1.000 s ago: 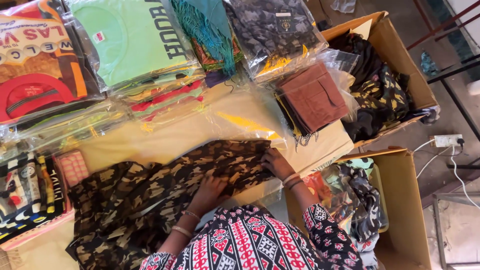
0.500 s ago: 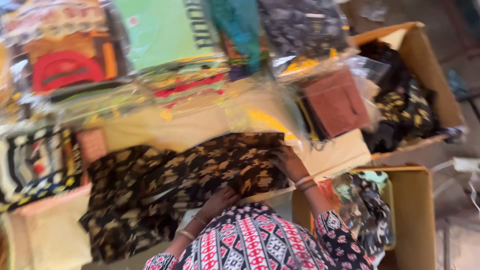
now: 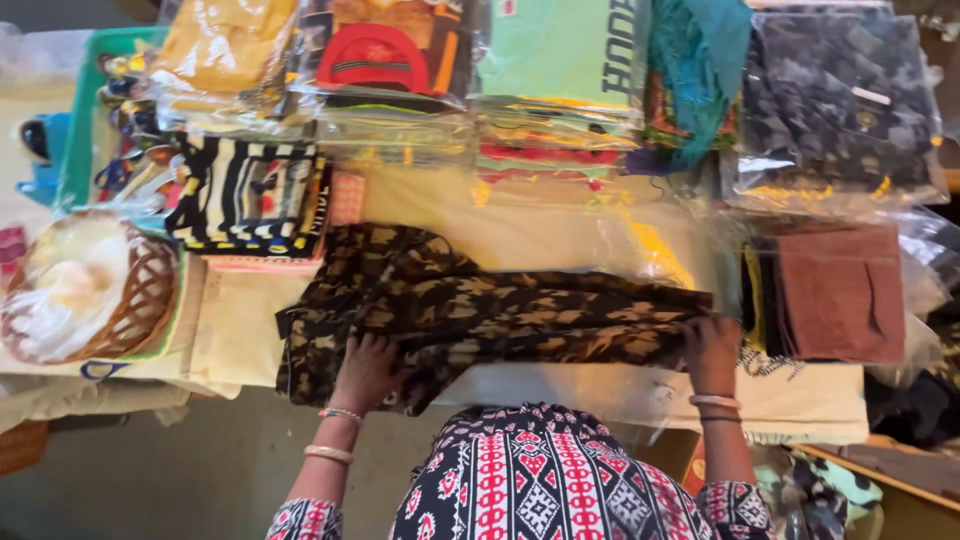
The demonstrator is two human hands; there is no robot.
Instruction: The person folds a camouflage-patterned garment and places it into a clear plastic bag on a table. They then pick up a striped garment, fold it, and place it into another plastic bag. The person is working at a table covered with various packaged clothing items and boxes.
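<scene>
1 head view, steep downward, close over cluttered table [image 3: 520, 240].

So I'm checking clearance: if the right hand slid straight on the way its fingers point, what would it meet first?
Probably more of the camouflage garment under the right hand; depth is unclear.

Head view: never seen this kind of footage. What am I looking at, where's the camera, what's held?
There is no machine here. A person wears one camera on the head, looking down at their own two bare hands.

The left hand and the right hand both press on a dark brown patterned garment, spread flat across a cream-covered table. Whether the fingers grip the cloth or only rest on it cannot be told.

Behind it lie stacks of folded clothes in clear bags, a black-and-white striped piece, and a folded brown cloth at the right. A wicker basket sits at the left.
</scene>
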